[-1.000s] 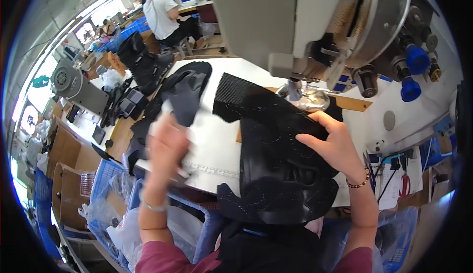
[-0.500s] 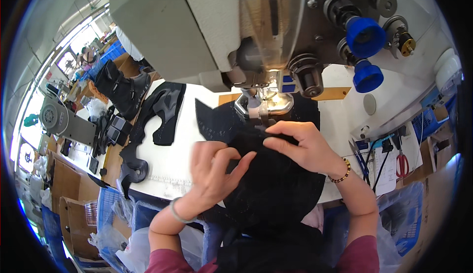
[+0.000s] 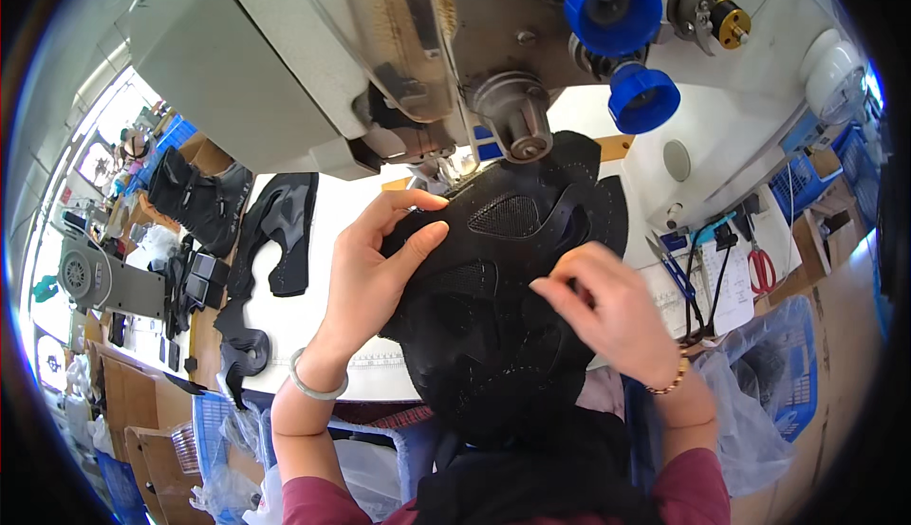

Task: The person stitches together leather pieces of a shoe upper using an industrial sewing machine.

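Observation:
A black boot upper [image 3: 474, 321], with mesh panels and stitched lines, lies raised over the table edge and my lap below the sewing machine [image 3: 418, 41]. My left hand [image 3: 375, 264] grips its left edge, thumb on top and fingers bent at the border. Over the middle right of the upper is my right hand [image 3: 603, 302], its fingers curled toward the thumb and slightly blurred. Whatever those fingers pinch, if anything, does not show. Part of the needle area is hidden behind the machine head and the upper.
More black upper pieces [image 3: 285, 231] lie on the white table to the left, beside a black boot [image 3: 199, 198]. At right are red-handled scissors [image 3: 762, 267], blue-handled pliers [image 3: 676, 267] and a paper sheet [image 3: 729, 283]. A blue crate [image 3: 805, 383] with plastic bags stands below.
The upper has come away from the needle area and turned so that its mesh panels show. My left hand has moved up-left and closed on its edge; my right hand has moved lower. The view has shifted.

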